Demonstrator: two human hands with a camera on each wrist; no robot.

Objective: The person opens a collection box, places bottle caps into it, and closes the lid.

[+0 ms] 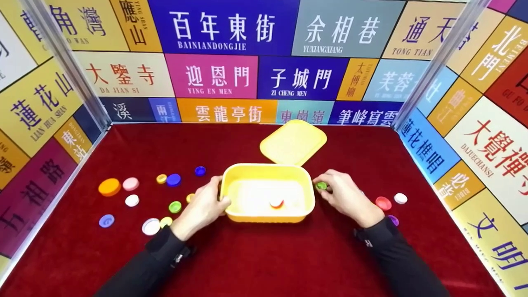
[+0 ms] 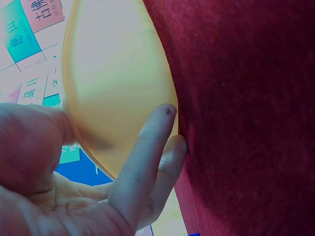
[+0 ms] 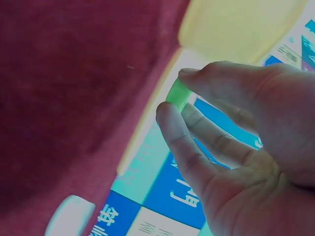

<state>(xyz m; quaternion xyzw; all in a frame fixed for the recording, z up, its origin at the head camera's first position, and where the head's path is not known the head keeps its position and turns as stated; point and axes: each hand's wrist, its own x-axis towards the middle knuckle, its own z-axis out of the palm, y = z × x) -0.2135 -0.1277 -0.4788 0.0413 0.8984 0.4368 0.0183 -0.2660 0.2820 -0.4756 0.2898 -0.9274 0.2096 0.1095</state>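
Note:
My left hand (image 1: pixel 203 206) grips the left end of a yellow plastic box (image 1: pixel 266 219), thumb over the rim and fingers along the outer wall, as the left wrist view also shows. Inside the open box lies one red and white bottle cap (image 1: pixel 276 203). Just beyond the box's right end, my right hand (image 1: pixel 346 198) pinches a green bottle cap (image 1: pixel 321 186) between thumb and fingers. The right wrist view has that cap edge-on at the fingertips, with the box's yellow wall behind it.
Behind the box lies its yellow lid (image 1: pixel 293 142). Several caps, among them an orange one (image 1: pixel 109 187) and a blue one (image 1: pixel 173 180), are scattered at left. A red cap (image 1: pixel 383 203) and a white cap (image 1: pixel 400 198) lie at right. Printed panels (image 1: pixel 222 29) wall in the red cloth.

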